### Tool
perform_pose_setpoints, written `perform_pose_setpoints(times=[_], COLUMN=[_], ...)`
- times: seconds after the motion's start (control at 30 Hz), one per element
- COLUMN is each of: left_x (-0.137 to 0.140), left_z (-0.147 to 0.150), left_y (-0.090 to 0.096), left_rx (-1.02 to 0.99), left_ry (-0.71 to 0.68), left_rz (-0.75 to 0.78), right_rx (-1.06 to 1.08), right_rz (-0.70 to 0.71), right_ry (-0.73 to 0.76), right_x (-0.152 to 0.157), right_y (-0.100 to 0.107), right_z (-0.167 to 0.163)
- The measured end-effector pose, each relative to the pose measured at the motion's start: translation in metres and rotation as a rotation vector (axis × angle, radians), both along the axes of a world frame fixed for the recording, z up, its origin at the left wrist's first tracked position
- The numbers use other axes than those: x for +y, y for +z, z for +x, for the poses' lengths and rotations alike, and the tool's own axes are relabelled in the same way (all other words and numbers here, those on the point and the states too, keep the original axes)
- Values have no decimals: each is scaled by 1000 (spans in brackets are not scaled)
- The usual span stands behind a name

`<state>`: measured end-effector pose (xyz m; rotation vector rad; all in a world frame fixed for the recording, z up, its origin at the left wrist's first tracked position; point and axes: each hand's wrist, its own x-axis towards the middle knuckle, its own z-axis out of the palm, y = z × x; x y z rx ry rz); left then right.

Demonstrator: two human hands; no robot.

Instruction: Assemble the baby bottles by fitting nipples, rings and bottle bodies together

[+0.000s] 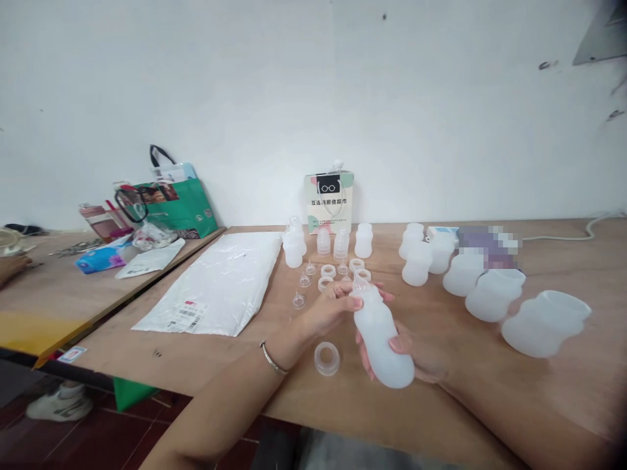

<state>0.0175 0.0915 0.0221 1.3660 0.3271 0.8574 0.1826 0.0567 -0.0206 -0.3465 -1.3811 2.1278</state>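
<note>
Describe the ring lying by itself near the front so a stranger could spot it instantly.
On the brown table, find the left hand, with a bracelet at its wrist. Between that forearm and the white bottle in the right hand, a translucent ring lies flat. Unlike the other rings grouped farther back, it lies alone, nearer the table's front edge.

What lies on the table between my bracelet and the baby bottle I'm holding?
One translucent collar ring, lying flat on the tabletop, in the head view.

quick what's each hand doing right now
Left hand: closed, holding the bottle near its top.
Right hand: closed, holding the same bottle's lower part.
</note>
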Motion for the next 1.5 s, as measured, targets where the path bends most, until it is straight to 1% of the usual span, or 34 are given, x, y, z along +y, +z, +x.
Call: perform_pose_setpoints(times=[0.1, 0.17, 0.2, 0.27, 0.33, 0.37, 0.4, 0.43, 0.5, 0.57, 0.63, 0.67, 0.7, 0.73, 0.83, 0.93, 1.03, 1.1, 1.17, 1.2, 1.27, 1.3, 1.33, 1.37, 1.4, 1.43, 1.47, 1.5], left_x=[-2, -2, -3, -3, -2, -1, 2, 7, 22, 46, 76, 92, 107, 122, 156, 175, 182, 181, 174, 167, 144, 129, 110, 90, 69, 49, 30, 15], left_z=[2, 2, 1, 0, -3, -5, -7, -10, -17, -23, -26, -27, -26, -25, -20, -15, -13, -14, -16, -18, -20, -21, -21, -20, -20, -18, -16, -14], left_y=[1, 2, 2, 5, 9, 12, 15, 19, 26, 32, 34, 34, 34, 33, 26, 16, 8, 9, 19, 29, 54, 68, 82, 95, 106, 113, 116, 116], left_rx=[-15, -4, 10, 46, 63, 61, 57, 62, 109, 215, 402, 546, 696, 768, 870, 934, 980, 993, 989, 986, 942, 903, 787, 663, 551, 467, 423, 412], left_ry=[-38, -43, -36, -15, 4, 38, 102, 198, 457, 709, 895, 950, 987, 999, 1001, 1005, 1020, 1040, 1073, 1092, 1135, 1155, 1173, 1150, 1093, 1010, 920, 841], left_rz=[15, 25, 29, 37, 67, 95, 130, 169, 240, 311, 417, 487, 536, 546, 536, 507, 483, 489, 511, 523, 587, 637, 754, 857, 917, 936, 926, 915], right_rx=[59, 55, 40, -6, -73, -119, -170, -229, -335, -395, -422, -431, -441, -450, -483, -516, -545, -573, -587, -588, -584, -585, -588, -594, -602, -612, -618, -620], right_rz=[-46, -51, -45, -19, 48, 99, 157, 210, 295, 354, 403, 421, 434, 446, 497, 559, 590, 596, 596, 592, 582, 579, 577, 578, 581, 584, 588, 590], right_ry=[120, 129, 108, 18, -133, -223, -311, -392, -535, -638, -698, -710, -713, -718, -745, -800, -836, -833, -831, -832, -833, -831, -831, -832, -834, -836, -839, -842], right_x=[2, 1, 1, -2, -4, -5, -5, -4, -2, 2, 6, 8, 10, 12, 15, 15, 16, 16, 16, 16, 17, 17, 16, 16, 16, 16, 16, 16], right_y=[-4, -3, -2, 3, 8, 10, 12, 13, 12, 8, 1, -3, -7, -10, -17, -17, -15, -14, -14, -14, -13, -13, -13, -12, -11, -11, -10, -10], right_z=[1, 1, 1, 0, -2, -3, -4, -5, -8, -9, -10, -11, -11, -11, -10, -10, -11, -11, -11, -12, -12, -13, -14, -14, -15, -16, -17, -18])
